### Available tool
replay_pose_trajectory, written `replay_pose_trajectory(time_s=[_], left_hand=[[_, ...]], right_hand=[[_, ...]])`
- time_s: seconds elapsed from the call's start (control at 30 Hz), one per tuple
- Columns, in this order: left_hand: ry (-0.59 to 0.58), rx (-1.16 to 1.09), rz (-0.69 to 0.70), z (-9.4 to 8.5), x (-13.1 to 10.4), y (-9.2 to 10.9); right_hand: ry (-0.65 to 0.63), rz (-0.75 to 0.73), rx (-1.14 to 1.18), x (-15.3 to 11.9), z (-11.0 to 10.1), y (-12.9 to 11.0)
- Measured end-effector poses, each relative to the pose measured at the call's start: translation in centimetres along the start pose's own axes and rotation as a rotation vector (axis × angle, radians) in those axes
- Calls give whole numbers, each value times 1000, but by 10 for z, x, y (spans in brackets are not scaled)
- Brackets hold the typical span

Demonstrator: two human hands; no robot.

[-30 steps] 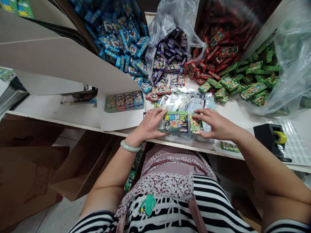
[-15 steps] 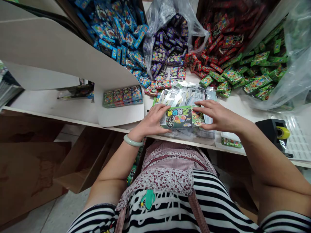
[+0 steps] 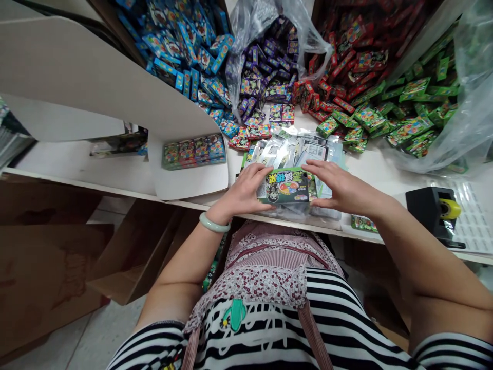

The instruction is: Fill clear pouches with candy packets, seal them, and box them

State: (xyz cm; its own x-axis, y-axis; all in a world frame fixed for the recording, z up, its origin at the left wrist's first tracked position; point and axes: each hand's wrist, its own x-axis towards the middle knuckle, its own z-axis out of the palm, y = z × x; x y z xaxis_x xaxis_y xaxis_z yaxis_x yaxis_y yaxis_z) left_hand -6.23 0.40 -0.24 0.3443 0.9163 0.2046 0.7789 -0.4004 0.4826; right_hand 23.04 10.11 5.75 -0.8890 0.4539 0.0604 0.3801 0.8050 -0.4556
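Dark box (image 3: 287,187) being held by left grip (image 3: 245,192), green pack (image 3: 312,188) by right grip (image 3: 341,188); pack being pushed deeper, seemingly nearly enclosed.

The left hand (image 3: 246,192) covers part of the left end of the box (image 3: 287,186), whose finest print is too small to read. Pouches (image 3: 283,146) beneath lie partly hidden. The right forearm (image 3: 396,221) hides part of a green pack (image 3: 362,223). The far edge cuts off 2 heaps: blue packs (image 3: 188,36) and red packs (image 3: 370,60).
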Motion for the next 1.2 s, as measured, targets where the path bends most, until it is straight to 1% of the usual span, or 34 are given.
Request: replay_pose_trajectory(time_s=[0.07,0.13,0.2,0.27,0.33,0.37,0.43,0.47,0.57,0.63,0.67,0.73,0.8,0.87,0.9,0.93,0.97,1.0,1.07,1.1,1.13,1.2], left_hand=[[21,6,-18,0,-1,1],[49,27,-38,2,-1,2],[78,66,-48,5,-1,2],[103,89,-52,9,-1,0],[128,88,-66,11,-2,-2],[140,81,-71,11,-3,-3],[162,66,-73,10,-4,-5],[168,55,-68,8,-5,-5],[179,17,-46,5,-6,-2],[191,7,-53,4,-6,0],[194,6,-64,4,-6,1],[189,4,-93,2,-7,1],[182,0,-108,0,-10,-2],[191,-1,-115,-3,-14,-6],[199,0,-119,-5,-16,-9],[206,2,-127,-6,-17,-12],[214,3,-136,-7,-19,-14],[221,2,-146,-8,-20,-17],[233,-2,-156,-8,-19,-20],[239,-5,-153,-8,-18,-21],[243,-7,-147,-7,-17,-22],[248,-6,-132,-7,-14,-21]], right_hand=[[81,28,63,-2,3,-3],[153,64,78,-3,10,-8],[183,94,60,-2,21,-14],[232,116,70,-1,29,-14],[356,173,125,3,29,-1],[425,217,147,7,26,12],[526,341,130,18,14,48],[533,403,81,27,6,69],[433,562,-130,66,-14,130],[355,646,-271,99,-20,158],[317,680,-325,115,-21,166],[256,727,-392,142,-19,177],[237,740,-419,159,-17,182],[237,731,-431,165,-19,187],[254,721,-432,164,-21,188],[299,707,-412,161,-25,189],[374,686,-357,156,-29,189],[470,662,-254,150,-32,187],[635,613,104,135,-36,176],[671,591,323,126,-36,168],[667,574,526,117,-34,158],[609,545,838,97,-28,137]])
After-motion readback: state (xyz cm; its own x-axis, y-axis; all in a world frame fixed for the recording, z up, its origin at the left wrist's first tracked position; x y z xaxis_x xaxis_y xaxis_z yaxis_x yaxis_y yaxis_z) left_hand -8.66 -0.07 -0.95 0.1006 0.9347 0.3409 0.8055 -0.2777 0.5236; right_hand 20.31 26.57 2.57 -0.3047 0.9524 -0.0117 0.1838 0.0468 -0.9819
